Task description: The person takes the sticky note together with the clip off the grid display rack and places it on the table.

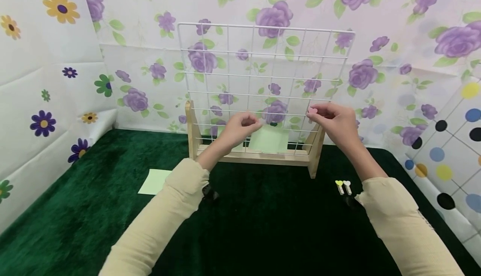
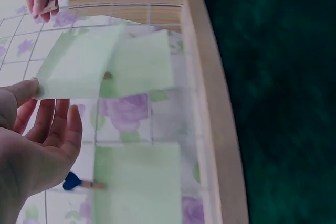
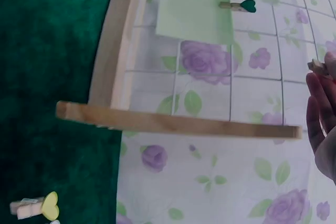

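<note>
My left hand (image 1: 243,123) pinches the edge of a light green paper sheet (image 2: 79,66) against the white wire grid (image 1: 263,67), thumb on its corner in the left wrist view. My right hand (image 1: 321,115) pinches a small pink clip (image 1: 312,110) just in front of the grid's lower right part. A green sheet (image 1: 268,140) hangs on the grid under a dark green heart clip (image 3: 242,6). Another sheet (image 2: 137,182) hangs beside a blue heart clip (image 2: 73,182). The grid stands in a wooden stand (image 1: 255,157).
Dark green plush cloth (image 1: 263,226) covers the table. A loose green sheet (image 1: 154,181) lies at the left. A yellow heart clip (image 1: 339,186) and a white one (image 1: 347,186) lie at the right, near my right sleeve. Flowered sheets wall in the back and sides.
</note>
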`<state>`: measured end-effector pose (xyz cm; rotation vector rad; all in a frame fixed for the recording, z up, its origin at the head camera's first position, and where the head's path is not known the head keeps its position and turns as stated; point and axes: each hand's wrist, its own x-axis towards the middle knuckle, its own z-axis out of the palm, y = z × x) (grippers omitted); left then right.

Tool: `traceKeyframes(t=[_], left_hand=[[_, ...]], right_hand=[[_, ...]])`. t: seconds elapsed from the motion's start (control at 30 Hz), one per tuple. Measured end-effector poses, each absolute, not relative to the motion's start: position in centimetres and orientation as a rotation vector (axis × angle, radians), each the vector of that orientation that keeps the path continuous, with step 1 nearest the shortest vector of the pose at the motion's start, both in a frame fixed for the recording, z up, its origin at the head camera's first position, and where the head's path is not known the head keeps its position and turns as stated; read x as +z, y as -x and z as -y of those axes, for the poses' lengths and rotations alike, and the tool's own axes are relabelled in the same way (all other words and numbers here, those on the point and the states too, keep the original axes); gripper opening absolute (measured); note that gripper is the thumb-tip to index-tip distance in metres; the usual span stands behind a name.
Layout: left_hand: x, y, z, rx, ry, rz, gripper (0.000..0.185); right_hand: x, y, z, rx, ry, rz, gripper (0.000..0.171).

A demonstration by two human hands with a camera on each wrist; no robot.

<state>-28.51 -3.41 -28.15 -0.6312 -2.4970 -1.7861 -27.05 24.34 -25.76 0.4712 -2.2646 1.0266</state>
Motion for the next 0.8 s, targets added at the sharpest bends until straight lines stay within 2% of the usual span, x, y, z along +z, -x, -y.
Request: traceKeyframes(t=[0.4,0.8], left_hand=[[-30.3,27.4,8.1,-1.749,0.562,2.557,0.026],[-32.1,26.2,10.7,-1.854,0.45,2.582,0.024]], right_hand=[[-27.8,26.0,-26.7,0.981,-0.408,2.323,0.023],[-29.6,25.0,-29.1,0.909,-0.323,2.383,0.027]])
